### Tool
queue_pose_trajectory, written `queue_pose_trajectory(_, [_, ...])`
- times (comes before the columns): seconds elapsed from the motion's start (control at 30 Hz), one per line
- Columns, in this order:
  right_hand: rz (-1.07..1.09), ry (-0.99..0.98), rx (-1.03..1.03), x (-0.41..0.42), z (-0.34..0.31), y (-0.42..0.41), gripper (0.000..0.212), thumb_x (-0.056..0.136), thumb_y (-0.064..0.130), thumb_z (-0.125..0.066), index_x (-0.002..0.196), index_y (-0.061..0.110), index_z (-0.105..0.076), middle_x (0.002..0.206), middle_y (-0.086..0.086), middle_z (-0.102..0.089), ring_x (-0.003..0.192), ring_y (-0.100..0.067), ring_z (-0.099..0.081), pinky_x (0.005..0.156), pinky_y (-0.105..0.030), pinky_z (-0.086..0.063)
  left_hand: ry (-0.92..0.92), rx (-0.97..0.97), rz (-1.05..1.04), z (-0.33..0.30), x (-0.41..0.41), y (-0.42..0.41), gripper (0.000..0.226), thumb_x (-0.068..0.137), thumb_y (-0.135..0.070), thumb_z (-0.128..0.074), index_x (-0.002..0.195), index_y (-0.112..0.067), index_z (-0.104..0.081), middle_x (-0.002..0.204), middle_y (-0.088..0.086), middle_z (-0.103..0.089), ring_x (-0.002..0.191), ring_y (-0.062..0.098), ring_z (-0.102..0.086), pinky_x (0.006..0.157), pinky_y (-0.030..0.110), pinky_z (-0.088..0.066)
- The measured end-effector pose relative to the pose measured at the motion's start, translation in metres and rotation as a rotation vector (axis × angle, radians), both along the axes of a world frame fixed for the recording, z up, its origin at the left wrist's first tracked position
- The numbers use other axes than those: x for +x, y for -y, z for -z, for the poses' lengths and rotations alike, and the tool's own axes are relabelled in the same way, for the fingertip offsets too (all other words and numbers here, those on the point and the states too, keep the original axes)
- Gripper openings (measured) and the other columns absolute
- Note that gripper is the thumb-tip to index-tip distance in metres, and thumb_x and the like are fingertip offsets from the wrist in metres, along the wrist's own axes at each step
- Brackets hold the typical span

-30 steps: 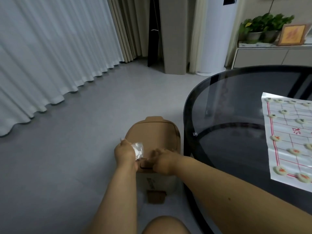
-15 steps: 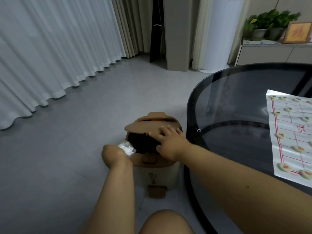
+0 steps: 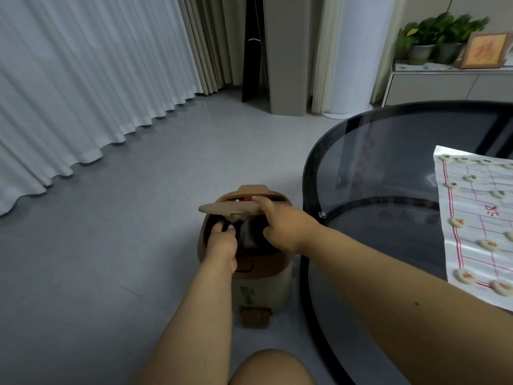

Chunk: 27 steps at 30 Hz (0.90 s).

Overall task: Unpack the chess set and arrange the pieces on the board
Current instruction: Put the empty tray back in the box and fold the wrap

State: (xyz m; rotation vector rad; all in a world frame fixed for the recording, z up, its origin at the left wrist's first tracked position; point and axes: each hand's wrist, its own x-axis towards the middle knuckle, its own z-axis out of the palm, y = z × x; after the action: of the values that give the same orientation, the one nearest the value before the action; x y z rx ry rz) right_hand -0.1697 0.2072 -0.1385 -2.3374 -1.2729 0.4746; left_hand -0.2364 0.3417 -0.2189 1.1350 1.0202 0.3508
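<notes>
White paper board point(image 3: 472, 232) carries cream disc pieces point(image 3: 468, 275); right hand point(image 3: 283, 226) grips bin lid point(image 3: 230, 208), left hand point(image 3: 222, 241) loosely curled inside.

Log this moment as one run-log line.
stage: discarding wrapper | right hand: holding bin lid up | left hand: over the open bin | board: pieces set out on table

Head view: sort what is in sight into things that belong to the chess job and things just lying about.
Job:
- board on the glass table
- pieces set on the board
- left hand reaching into the bin
- right hand holding up the lid

Lying about:
- curtain
- plants
- picture frame
- cabinet
</notes>
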Motion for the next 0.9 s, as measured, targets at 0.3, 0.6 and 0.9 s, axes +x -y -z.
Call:
queue_pose_trajectory(0.3, [-0.073,0.015,-0.353,-0.025,0.027,-0.001,0.076,0.090,0.016,-0.042,0.150,0.008,0.004,0.148,-0.016,-0.030,0.135,-0.031,-0.030,0.113,-0.042,-0.019,-0.267,0.782,-0.093,-0.016,-0.034,0.007,0.037,0.089,-0.007,-0.042,0.112,-0.016,-0.069,0.124,0.004,-0.061,0.116,0.027,-0.054,0.096,0.033,-0.044])
queue_pose_trajectory(0.6, [0.023,-0.161,-0.549,-0.025,0.041,-0.008,0.083,0.094,0.022,-0.042,0.147,0.016,0.023,0.153,-0.018,-0.023,0.135,-0.034,-0.033,0.112,-0.043,-0.026,-0.481,0.634,0.330,-0.017,-0.036,0.019,0.071,0.098,-0.056,-0.007,0.123,-0.023,-0.064,0.145,0.008,-0.045,0.141,0.026,-0.023,0.119,0.044,0.004])
queue_pose_trajectory(0.9, [0.126,-0.244,-0.494,-0.024,0.044,-0.015,0.073,0.097,0.056,-0.019,0.149,0.018,0.017,0.150,-0.020,-0.032,0.136,-0.033,-0.034,0.110,-0.043,-0.024,-0.724,0.787,0.558,-0.009,-0.029,0.015,0.082,0.091,-0.064,0.005,0.137,-0.026,-0.051,0.154,0.002,-0.031,0.144,0.022,-0.021,0.114,0.049,0.018])
